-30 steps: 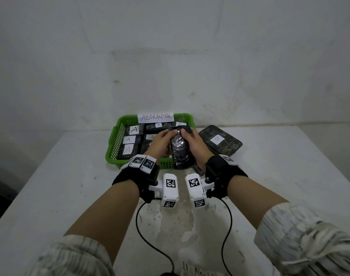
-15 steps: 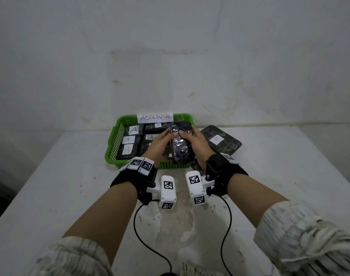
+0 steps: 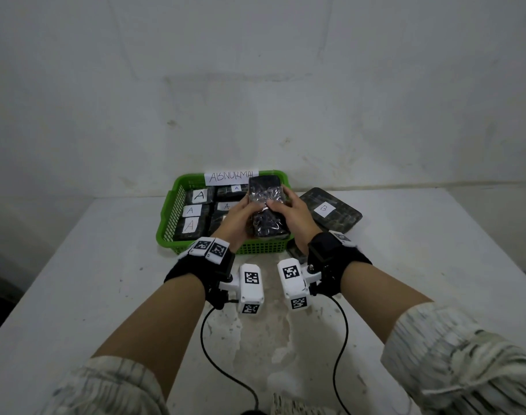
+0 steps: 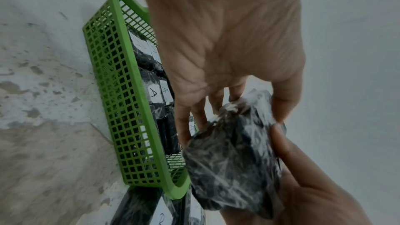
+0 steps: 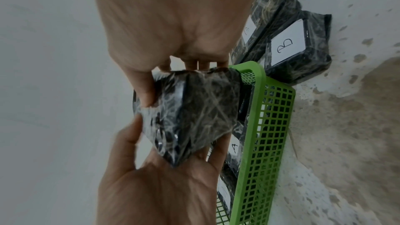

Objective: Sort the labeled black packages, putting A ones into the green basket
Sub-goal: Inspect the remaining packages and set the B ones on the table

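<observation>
Between left hand and right hand, gripped above green basket: one black package, label unseen; below, A packages sorted; beside, B packages left out.

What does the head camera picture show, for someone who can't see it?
Both hands, left hand and right hand, hold a black wrapped package above a green basket of A-labeled packages. A B-labeled package lies beside it.

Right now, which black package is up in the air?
The black package gripped by the left hand and right hand above the green basket; others lie flat.
</observation>
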The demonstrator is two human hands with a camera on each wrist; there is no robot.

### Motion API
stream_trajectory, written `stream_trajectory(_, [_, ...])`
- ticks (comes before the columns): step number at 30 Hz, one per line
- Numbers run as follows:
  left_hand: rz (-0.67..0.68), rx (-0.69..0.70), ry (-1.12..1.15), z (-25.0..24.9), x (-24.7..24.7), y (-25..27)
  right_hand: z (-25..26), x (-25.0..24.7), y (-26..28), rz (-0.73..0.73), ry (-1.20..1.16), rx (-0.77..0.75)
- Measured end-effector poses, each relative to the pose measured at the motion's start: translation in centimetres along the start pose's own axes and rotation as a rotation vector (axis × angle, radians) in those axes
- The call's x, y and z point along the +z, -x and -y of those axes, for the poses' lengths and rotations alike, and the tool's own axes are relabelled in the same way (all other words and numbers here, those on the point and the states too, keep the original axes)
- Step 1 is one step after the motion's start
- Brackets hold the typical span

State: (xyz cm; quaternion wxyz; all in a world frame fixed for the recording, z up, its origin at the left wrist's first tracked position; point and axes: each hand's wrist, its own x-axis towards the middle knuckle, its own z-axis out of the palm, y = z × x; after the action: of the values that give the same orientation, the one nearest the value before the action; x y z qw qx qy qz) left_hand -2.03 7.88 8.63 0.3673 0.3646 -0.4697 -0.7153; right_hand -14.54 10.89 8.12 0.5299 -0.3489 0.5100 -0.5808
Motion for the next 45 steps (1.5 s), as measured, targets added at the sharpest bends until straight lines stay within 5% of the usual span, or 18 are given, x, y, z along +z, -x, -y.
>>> stream_trajectory(31, [0.014,0.026,0.126,0.1,-0.5,0.5,-0.8,-0.7,-0.1,0.196,0.001,0.031])
stream_trajectory(41, [0.043,0.024,0.193,0.9,-1.0,0.7,-0.5,-0.8,-0.4,0.132,-0.062,0.104])
stream_trajectory(45, [-0.022,0.011,0.203,0.4,-1.0,0.5,-0.2,-1.2,0.2,0.231,0.026,0.094])
